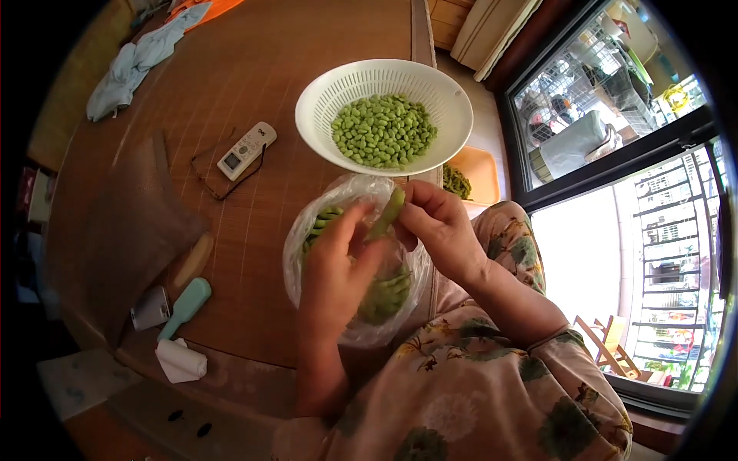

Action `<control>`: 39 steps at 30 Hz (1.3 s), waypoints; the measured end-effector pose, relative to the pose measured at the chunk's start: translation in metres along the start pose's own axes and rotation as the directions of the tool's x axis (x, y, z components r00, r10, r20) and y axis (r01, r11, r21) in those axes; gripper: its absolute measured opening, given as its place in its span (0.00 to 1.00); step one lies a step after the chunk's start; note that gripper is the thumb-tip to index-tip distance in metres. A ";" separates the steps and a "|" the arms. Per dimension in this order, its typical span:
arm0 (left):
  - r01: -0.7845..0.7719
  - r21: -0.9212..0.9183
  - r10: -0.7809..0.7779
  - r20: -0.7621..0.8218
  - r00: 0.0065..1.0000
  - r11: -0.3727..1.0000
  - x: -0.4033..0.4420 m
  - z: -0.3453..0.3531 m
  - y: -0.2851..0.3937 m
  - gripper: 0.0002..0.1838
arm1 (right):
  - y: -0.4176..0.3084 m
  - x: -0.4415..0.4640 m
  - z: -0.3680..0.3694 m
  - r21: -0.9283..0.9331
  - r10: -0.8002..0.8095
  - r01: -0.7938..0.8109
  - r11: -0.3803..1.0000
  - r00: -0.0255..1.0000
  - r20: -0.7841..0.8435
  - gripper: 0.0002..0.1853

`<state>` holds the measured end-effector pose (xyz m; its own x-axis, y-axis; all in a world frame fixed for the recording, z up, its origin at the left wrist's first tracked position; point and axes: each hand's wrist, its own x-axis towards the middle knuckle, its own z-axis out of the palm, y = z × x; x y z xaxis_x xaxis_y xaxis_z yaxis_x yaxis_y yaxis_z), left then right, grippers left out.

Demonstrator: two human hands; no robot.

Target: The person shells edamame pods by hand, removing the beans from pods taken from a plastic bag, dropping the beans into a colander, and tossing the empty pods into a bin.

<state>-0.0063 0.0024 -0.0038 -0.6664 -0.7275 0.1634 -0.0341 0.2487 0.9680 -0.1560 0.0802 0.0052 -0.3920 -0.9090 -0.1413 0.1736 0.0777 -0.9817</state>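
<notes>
My right hand (442, 227) pinches a green bean pod (390, 213) upright above a clear plastic bag (296, 269). Opposite it, my left hand (334, 265) is blurred, its thumb and fingers apart around the pod's lower end; whether they touch the pod I cannot tell. More green pods (388, 296) lie in the bag, partly covered by my left hand. Just beyond the bag stands a white colander (315, 107) with many shelled green beans (384, 129) in its bottom.
An orange container (483, 173) holding pods or husks stands right of the colander. On the brown mat lie a remote control (247, 150), eyeglasses (207, 184), a mint-green handled object (187, 305) and a folded white tissue (182, 361). A light blue cloth (138, 65) lies far left.
</notes>
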 end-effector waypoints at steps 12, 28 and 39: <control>-0.217 0.284 0.233 -0.024 0.972 0.934 0.002 -0.001 -0.004 0.08 | -0.003 0.000 -0.002 -0.059 0.043 -0.037 0.998 0.994 0.102 0.04; 0.107 -0.157 -0.101 0.047 0.994 0.982 0.000 0.003 -0.003 0.11 | -0.014 -0.005 0.009 -0.033 0.015 -0.012 0.999 0.997 0.079 0.03; 0.267 -0.500 -0.162 0.244 0.956 0.824 0.000 -0.011 -0.007 0.16 | -0.018 -0.003 0.007 -0.008 0.011 -0.010 1.000 0.992 0.126 0.05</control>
<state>0.0021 -0.0061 -0.0087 -0.8134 -0.5798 -0.0467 0.1663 -0.3086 0.9365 -0.1519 0.0792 0.0245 -0.2736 -0.9523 -0.1353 0.1701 0.0905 -0.9813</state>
